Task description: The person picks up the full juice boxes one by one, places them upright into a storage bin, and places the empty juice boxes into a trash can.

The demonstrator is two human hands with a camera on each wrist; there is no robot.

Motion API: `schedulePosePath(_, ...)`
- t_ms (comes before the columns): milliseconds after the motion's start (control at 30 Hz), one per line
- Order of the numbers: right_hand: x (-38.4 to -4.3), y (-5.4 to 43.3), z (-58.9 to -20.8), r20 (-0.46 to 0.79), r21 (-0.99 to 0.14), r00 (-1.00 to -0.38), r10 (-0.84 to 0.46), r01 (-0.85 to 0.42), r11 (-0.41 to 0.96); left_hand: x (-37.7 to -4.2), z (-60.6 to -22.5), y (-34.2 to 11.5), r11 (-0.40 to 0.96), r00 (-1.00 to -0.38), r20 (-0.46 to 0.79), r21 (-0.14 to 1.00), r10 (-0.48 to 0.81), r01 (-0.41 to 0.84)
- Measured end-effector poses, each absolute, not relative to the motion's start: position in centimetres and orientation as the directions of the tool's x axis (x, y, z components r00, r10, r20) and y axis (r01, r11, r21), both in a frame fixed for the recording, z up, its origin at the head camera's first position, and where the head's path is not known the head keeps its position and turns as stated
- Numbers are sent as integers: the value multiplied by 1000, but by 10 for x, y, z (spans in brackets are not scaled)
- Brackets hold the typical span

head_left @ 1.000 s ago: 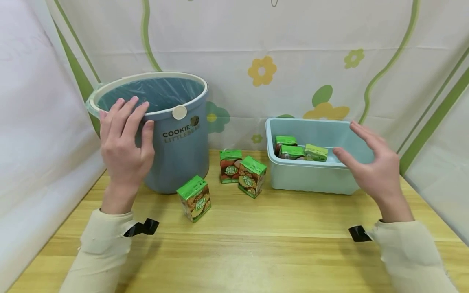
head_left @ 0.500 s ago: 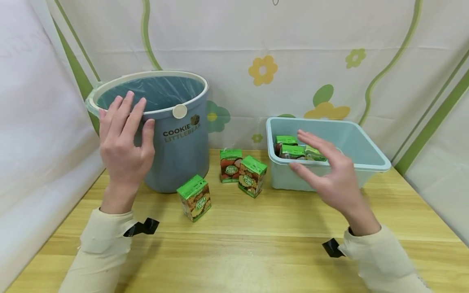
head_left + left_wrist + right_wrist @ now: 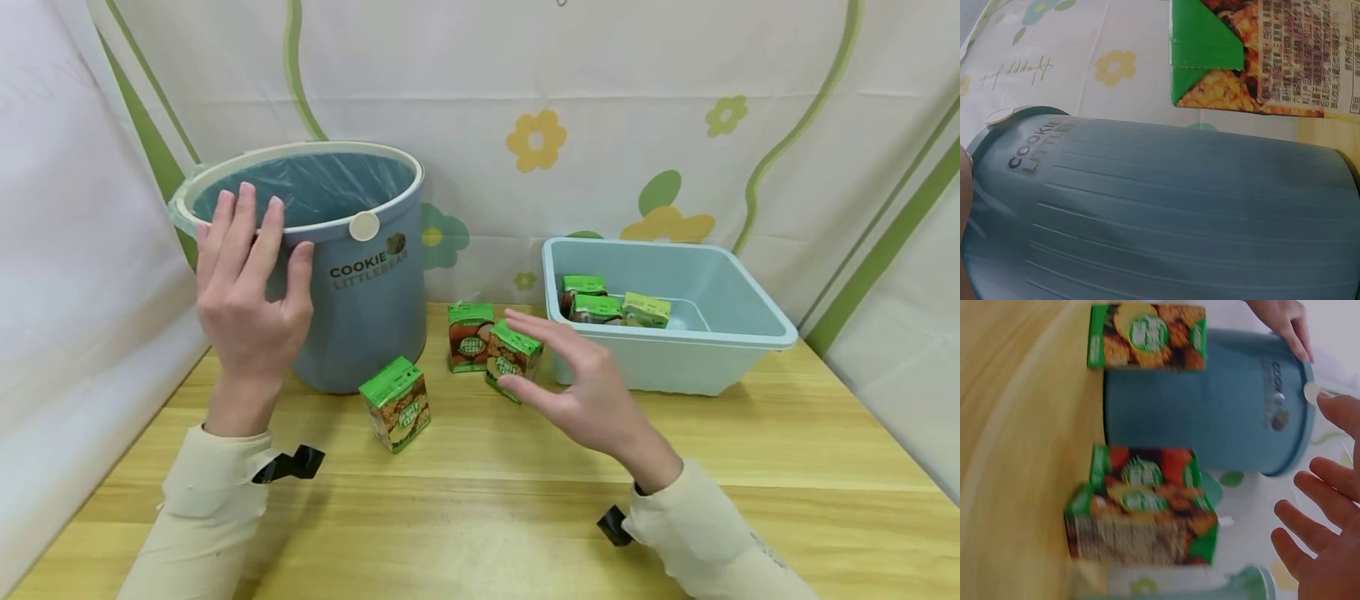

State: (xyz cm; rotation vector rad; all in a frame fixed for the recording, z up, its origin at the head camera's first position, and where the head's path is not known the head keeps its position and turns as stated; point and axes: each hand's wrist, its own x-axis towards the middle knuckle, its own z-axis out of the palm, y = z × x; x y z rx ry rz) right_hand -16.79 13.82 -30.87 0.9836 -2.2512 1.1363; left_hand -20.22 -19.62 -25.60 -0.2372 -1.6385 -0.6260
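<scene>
My left hand (image 3: 251,308) rests at the near rim of the blue bucket (image 3: 367,308), its fingers fairly straight and laid over the edge. A clear plastic liner (image 3: 337,183) lines the bucket. My right hand (image 3: 585,387), thumb and fingers spread, holds nothing and overlaps the right side of a green-topped snack carton (image 3: 512,354) in the head view. Right behind that one stands a red-fronted carton (image 3: 468,342). Another brown-and-green carton (image 3: 397,408) stands by itself in front of the bucket. The right wrist view shows the right fingers (image 3: 1313,528) apart from the cartons.
A pale blue plastic tub (image 3: 637,362) stands at the back right. Inside it, at the left, lie two green-topped cartons (image 3: 596,309) and a lighter green one (image 3: 647,310). White flowered cloth (image 3: 465,100) walls in the wooden table (image 3: 465,517).
My right hand has moved left from over the tub's right side, across the tub's front, to the cartons in the middle. The left hand has stayed at the bucket's rim.
</scene>
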Motion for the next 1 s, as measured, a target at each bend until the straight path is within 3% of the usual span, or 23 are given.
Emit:
schedulePosePath(167,-168,114,-313,549,-604,-715,-433,-698,386,-204,-258,-198,827,-176,964,262,-199,497)
schedulePosePath(400,-175,81,-325,513,-642,-718,-470,-685,345,-205,-258,-199,827,-162,967,254,-198,502)
schedulePosePath(700,-174,52,-327,337,-751,-806,-487,-542,377,-206,-260,-197,826,-141,969,248,-205,506)
schedulePosePath(1000,-180,37,-333,312,-742,-771,-556,-563,364,-207,-260,-199,827,-138,969,245,-203,506)
